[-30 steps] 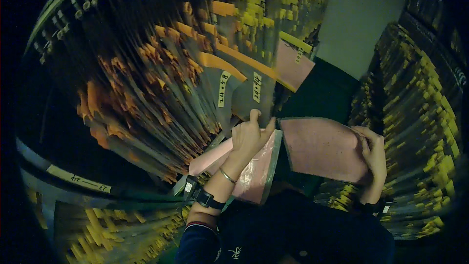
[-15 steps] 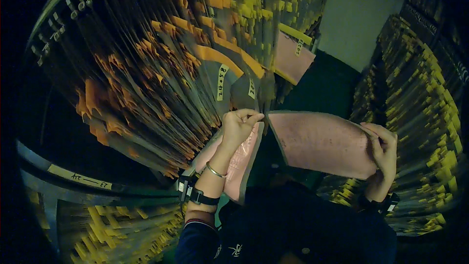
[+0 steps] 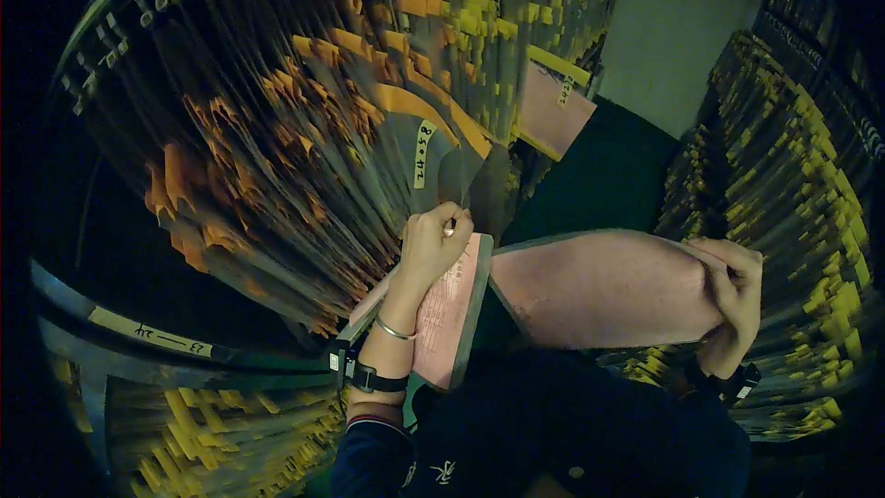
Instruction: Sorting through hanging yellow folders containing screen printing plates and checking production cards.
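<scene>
Pink paper shows on the open folder [image 3: 599,288] that the person holds in front of the packed shelf [image 3: 304,148]. The left hand [image 3: 431,244] rests on the folder's left page [image 3: 452,309], its grip pinching something small and pale at the page's top edge; what it is cannot be told. The right hand [image 3: 733,288] holds the folder's right edge, fingers curled tight around it. Orange and yellow tabs stick out from the files on the shelf. A wristband [image 3: 369,376] sits on the left arm.
</scene>
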A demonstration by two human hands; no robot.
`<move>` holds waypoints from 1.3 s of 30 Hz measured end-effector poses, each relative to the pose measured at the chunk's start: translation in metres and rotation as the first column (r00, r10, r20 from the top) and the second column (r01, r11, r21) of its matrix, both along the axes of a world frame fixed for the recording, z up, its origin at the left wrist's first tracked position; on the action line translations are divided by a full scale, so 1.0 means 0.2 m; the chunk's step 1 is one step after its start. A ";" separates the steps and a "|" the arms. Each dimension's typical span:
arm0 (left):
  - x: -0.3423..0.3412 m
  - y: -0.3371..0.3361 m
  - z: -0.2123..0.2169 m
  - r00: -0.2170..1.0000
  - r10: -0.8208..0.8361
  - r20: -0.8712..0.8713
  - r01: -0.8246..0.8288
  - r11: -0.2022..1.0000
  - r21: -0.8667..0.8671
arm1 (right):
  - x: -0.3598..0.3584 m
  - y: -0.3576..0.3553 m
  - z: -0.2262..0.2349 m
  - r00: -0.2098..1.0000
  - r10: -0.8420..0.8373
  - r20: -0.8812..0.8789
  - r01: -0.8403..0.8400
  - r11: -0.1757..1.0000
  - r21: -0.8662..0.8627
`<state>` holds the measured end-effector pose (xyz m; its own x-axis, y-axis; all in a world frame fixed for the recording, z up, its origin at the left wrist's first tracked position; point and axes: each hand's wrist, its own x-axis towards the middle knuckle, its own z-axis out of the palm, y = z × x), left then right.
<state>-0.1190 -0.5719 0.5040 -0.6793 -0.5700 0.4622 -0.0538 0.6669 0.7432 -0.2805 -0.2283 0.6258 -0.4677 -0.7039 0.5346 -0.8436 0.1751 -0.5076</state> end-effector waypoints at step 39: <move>-0.04 0.07 0.05 0.996 -0.038 0.087 0.042 0.998 -0.046 | 0.12 -0.50 -0.93 0.984 -0.039 0.174 0.090 0.952 -0.293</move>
